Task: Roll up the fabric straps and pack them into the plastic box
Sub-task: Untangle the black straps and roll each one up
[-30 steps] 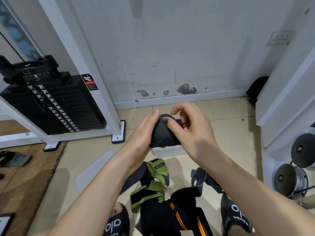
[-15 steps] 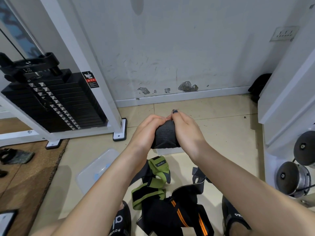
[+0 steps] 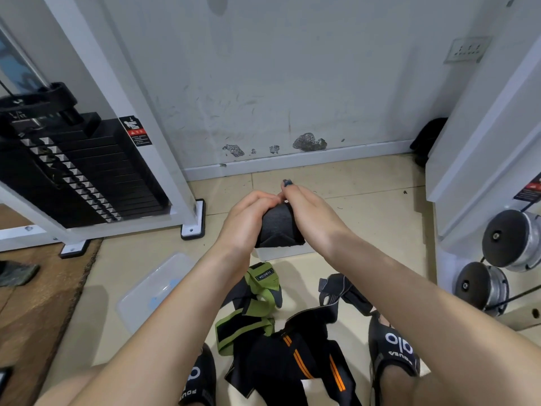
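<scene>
A clear plastic lid (image 3: 158, 288) is seen lying flat on the tiled floor, well to the left of the rolled strap (image 3: 278, 227) and lower in the picture. The left hand (image 3: 247, 221) is curled round the left end of that dark grey roll, fingers wrapped over the top. The roll itself is held in the air between both hands, directly above the near rim of the plastic box (image 3: 281, 253), of which only a pale edge can be made out beneath it. The right hand (image 3: 310, 215) is closed over the roll's right end, one fingertip raised above it.

A second ago the right thumb and fingers were picking at the roll's loose flap; half a second ago both hands had been brought down over it. Now the bundle is clamped from both sides and has been turned so that a folded tail shows on its near face. This roll is judged to be finished or nearly so, and ready to be lowered into the box.

Below the roll, nearer the person, a green and black strap (image 3: 254, 306) is left unrolled on the floor, with a black strap with orange stripes (image 3: 295, 361) beside it and a grey strap (image 3: 339, 291) further right. Most of the packing is therefore judged still to be done.
</scene>
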`<state>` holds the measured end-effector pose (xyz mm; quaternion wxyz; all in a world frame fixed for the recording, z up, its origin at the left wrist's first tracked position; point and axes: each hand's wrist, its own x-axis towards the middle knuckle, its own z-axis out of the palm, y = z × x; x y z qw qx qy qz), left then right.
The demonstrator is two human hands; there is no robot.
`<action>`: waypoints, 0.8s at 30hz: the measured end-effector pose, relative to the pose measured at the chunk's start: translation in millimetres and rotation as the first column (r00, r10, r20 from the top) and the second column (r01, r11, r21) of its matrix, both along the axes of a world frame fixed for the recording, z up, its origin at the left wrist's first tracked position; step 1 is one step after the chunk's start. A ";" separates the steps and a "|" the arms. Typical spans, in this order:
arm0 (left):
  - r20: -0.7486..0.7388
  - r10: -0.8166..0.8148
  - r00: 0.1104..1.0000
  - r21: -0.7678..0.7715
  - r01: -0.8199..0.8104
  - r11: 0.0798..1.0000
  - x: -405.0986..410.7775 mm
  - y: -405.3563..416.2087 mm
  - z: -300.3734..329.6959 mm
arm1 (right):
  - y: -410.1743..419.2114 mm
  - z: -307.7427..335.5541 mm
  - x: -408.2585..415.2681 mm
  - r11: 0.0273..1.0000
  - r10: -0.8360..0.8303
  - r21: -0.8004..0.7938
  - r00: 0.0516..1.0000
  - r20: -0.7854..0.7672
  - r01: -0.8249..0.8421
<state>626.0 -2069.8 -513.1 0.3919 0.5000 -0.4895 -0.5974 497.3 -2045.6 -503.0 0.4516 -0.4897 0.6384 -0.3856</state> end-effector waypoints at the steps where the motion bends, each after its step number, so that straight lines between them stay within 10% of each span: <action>1: 0.027 -0.007 1.000 0.003 0.007 1.000 -4.5 -1.6 -5.3 | 2.3 -0.8 -8.2 0.999 0.030 0.010 0.999 -0.010 -0.030; 7: 0.169 -0.158 0.973 0.113 0.140 0.984 -36.9 -11.8 -40.3 | 13.3 -31.9 -71.3 0.940 0.342 0.046 0.927 -0.152 -0.339; 15: 0.171 -0.361 0.917 0.327 0.293 0.898 -112.3 -46.4 -112.9 | -28.2 -85.0 -152.2 0.904 0.427 0.279 0.745 -0.512 -0.325; 24: 0.561 -0.679 0.473 0.425 0.539 0.727 -159.4 -69.1 -291.0 | -82.7 -270.7 -253.1 0.930 0.323 0.342 0.740 -0.590 -0.133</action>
